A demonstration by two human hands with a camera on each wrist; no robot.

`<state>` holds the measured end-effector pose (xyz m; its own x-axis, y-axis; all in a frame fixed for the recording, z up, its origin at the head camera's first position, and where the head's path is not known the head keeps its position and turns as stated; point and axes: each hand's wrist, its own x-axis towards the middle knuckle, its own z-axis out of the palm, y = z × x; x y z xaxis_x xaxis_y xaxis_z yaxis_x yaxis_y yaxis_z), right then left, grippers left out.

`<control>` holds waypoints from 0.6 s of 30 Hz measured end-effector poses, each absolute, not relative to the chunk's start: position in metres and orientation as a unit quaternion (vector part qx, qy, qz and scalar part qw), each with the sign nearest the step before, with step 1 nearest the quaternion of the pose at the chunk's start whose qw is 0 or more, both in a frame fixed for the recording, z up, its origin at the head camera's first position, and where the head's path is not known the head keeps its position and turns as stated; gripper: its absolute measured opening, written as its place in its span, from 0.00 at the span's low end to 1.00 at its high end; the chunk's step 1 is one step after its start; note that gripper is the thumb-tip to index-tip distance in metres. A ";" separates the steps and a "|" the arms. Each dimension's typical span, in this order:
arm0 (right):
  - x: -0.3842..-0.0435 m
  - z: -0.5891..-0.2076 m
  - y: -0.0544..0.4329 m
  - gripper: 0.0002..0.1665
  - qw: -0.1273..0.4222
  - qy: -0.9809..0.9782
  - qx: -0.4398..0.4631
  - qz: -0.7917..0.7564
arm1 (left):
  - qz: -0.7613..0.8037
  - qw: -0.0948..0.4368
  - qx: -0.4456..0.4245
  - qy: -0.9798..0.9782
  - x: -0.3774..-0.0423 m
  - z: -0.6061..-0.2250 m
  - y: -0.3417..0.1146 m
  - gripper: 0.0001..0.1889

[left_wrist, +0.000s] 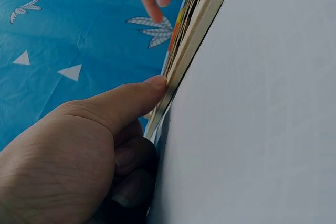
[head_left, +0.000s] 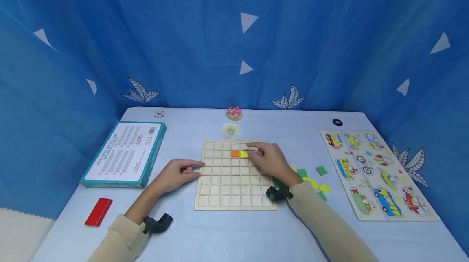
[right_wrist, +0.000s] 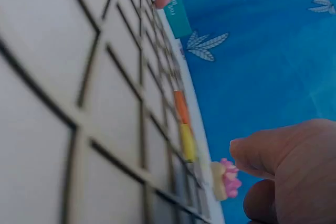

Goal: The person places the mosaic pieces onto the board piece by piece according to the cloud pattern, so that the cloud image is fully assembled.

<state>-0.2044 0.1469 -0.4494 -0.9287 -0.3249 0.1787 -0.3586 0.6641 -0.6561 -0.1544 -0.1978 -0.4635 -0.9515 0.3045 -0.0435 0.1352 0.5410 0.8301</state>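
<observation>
A wooden grid board point(head_left: 216, 179) lies mid-table. Side by side in its upper part sit an orange square tile point(head_left: 235, 154) and a yellow square tile point(head_left: 243, 154). At the board's left edge is my left hand point(head_left: 179, 177); its extended index finger and thumb touch the rim, and other fingers are bent, as the left wrist view shows. My right hand point(head_left: 271, 161) is over the board's upper right, just beside the yellow tile. No tile shows at its thumb point(right_wrist: 257, 150) in the right wrist view; part of that hand is out of frame.
Loose green tiles point(head_left: 321, 170) and yellow pieces point(head_left: 324, 188) lie right of the board, partly behind my right wrist. Beyond it are a pattern card point(head_left: 230, 131) and a pink figurine point(head_left: 233, 113). A teal box point(head_left: 124, 152) and red block point(head_left: 98, 212) lie left, a picture puzzle point(head_left: 373, 184) right.
</observation>
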 end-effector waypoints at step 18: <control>-0.158 -0.412 0.241 0.17 0.042 -0.935 0.155 0.316 | 0.457 0.096 0.109 0.878 -0.155 -0.465 -0.197 0.17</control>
<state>-0.1583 0.2406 -0.4119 -0.9482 -0.2644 0.1761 -0.3170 0.7518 -0.5783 -0.1551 -0.1966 -0.4645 -0.9576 0.2798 -0.0683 0.1045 0.5585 0.8229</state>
